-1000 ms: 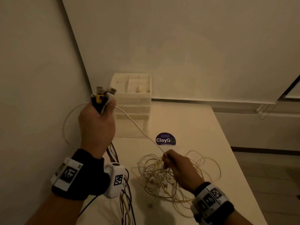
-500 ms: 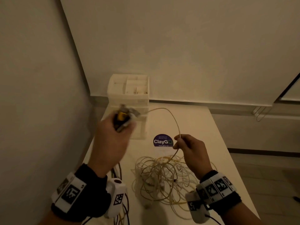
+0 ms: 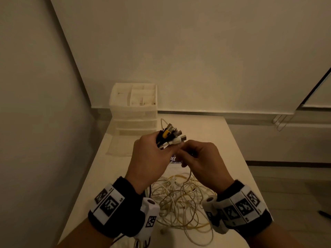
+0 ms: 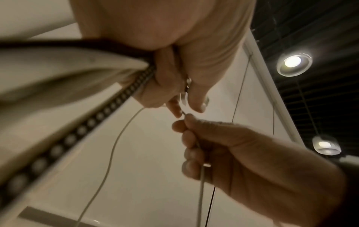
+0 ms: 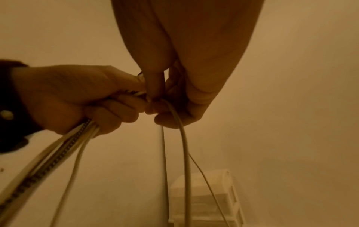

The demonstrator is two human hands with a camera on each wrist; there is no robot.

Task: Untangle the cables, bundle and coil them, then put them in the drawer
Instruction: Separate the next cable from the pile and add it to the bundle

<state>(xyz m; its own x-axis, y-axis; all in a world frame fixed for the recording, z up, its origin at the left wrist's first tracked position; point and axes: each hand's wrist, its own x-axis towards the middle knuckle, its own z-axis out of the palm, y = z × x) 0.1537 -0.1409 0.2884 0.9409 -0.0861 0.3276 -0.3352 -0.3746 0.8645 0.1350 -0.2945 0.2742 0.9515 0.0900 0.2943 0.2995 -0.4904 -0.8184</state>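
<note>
My left hand [image 3: 152, 158] grips a bundle of cable ends [image 3: 170, 135], with metal USB plugs, one yellow plug and one white plug sticking up past the fingers. My right hand [image 3: 200, 158] sits right against it and pinches a thin white cable [image 4: 200, 184] that runs down to the tangled pile of white and yellowish cables [image 3: 182, 201] on the table [image 3: 232, 149]. In the right wrist view the left hand [image 5: 81, 98] holds several cables, one braided [image 5: 44, 165]. The white drawer unit [image 3: 134, 111] stands at the table's far left corner.
A wall closes the table's left side and another runs behind it. A round dark sticker [image 3: 174, 159] lies on the tabletop, mostly hidden under my hands. A sheet of white paper [image 3: 118, 145] lies in front of the drawer unit. Floor lies to the right.
My left hand came down and to the right with the plug bundle. My right hand rose from the pile with the white cable, and both hands now meet above the sticker.
</note>
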